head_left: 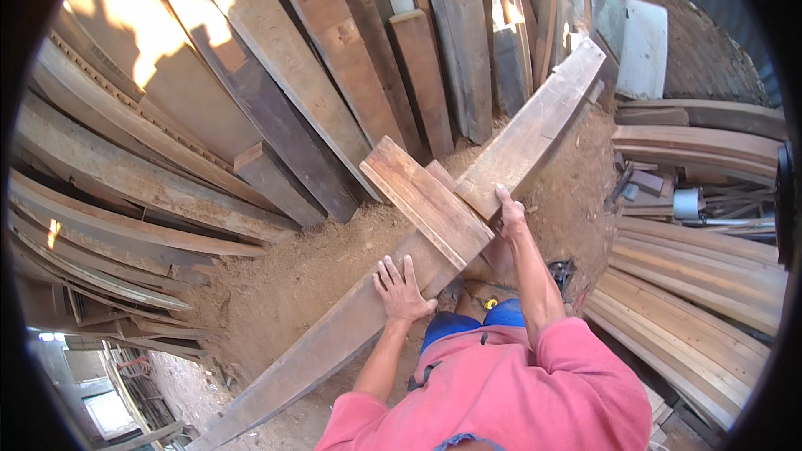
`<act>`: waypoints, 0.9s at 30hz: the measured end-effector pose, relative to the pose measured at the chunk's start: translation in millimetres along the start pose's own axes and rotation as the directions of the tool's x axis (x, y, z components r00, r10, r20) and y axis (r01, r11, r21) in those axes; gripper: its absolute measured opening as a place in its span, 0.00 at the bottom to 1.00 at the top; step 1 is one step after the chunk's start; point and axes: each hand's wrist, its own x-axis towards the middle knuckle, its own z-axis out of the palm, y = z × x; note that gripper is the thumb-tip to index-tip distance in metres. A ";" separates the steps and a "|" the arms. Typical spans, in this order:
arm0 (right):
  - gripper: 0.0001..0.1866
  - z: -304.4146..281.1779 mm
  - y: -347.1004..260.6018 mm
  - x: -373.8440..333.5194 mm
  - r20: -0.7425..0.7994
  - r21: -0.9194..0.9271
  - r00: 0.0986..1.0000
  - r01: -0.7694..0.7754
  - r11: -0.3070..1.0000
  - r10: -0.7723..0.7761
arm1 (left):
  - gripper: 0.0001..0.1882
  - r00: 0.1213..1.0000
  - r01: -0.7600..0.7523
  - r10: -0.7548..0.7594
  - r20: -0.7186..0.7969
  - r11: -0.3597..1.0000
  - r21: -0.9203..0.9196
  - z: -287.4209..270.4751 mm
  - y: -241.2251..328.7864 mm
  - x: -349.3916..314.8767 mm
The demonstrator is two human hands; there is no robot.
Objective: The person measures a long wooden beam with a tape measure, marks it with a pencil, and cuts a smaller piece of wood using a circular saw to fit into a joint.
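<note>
A long grey-brown wooden board (322, 342) slants from the lower left toward the middle. My left hand (403, 291) lies on it with fingers spread and holds nothing. Across its upper end lies a short, reddish-brown wooden piece (430, 205) with a ridged edge. Beyond that, a paler wooden board (539, 125) runs off to the upper right. My right hand (510, 215) grips the near end of this paler board, thumb on top and the other fingers mostly hidden. Whether the two long boards touch beneath the short piece is hidden.
Many planks (313, 33) lean in a row along the far side and left. Stacked lumber (693, 309) lies at the right, below a white cylindrical container (687, 203). Sawdust covers the ground (276, 292). A dark tool-like object (561, 271) sits near my right forearm.
</note>
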 end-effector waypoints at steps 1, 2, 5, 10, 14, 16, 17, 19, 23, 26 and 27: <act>0.37 5.3 -13.7 -11.2 0.059 -0.054 0.998 0.016 0.998 -0.013 | 0.69 1.000 -0.013 0.014 -0.022 1.000 0.019 1.6 -3.6 -3.3; 0.34 35.6 -39.7 -57.0 0.084 -0.107 0.992 0.099 0.989 -0.090 | 0.68 0.999 0.039 -0.039 0.009 0.999 0.020 2.0 -13.8 -9.4; 0.33 36.0 -59.9 -56.2 -0.016 -0.346 1.000 -0.029 0.938 0.024 | 0.66 0.998 0.043 -0.043 0.053 0.999 -0.001 -6.1 -3.8 -3.5; 0.33 -32.6 13.7 23.2 0.086 -0.050 0.996 -0.020 0.999 0.024 | 0.68 0.999 -0.043 0.043 0.002 0.997 -0.060 -6.1 0.6 -2.6; 0.48 -19.5 3.0 24.6 0.093 -0.084 0.994 -0.041 0.996 0.049 | 0.67 1.000 -0.029 0.030 0.007 0.997 -0.074 -2.8 -3.6 -1.7; 0.50 -5.3 -10.9 23.6 0.059 0.014 0.998 -0.012 1.000 0.011 | 0.67 1.000 -0.028 0.028 -0.005 0.997 -0.072 -1.9 -6.4 -3.2; 0.48 -2.2 -12.5 25.1 0.026 0.081 1.000 0.015 0.997 -0.017 | 0.66 0.999 -0.034 0.034 -0.005 0.997 -0.072 -2.5 -5.7 -5.9; 0.43 -1.9 -22.6 30.5 0.099 0.252 0.995 -0.019 0.968 -0.006 | 0.66 0.999 -0.037 0.038 0.005 0.997 -0.069 -4.4 -4.1 -7.8; 0.34 10.2 -54.8 26.6 0.105 0.116 0.992 0.058 0.992 -0.070 | 0.66 0.998 -0.051 0.049 -0.040 0.997 -0.055 -3.6 -4.0 -9.1; 0.30 18.5 -78.7 -2.0 0.003 -0.285 0.999 -0.046 0.957 0.049 | 0.66 1.000 -0.016 0.014 -0.028 0.998 -0.064 -2.1 -6.4 -9.8; 0.30 14.2 -77.0 1.8 -0.004 -0.259 0.998 -0.068 0.964 0.069 | 0.66 1.000 -0.015 0.014 -0.024 0.998 -0.057 -3.9 -4.3 -3.1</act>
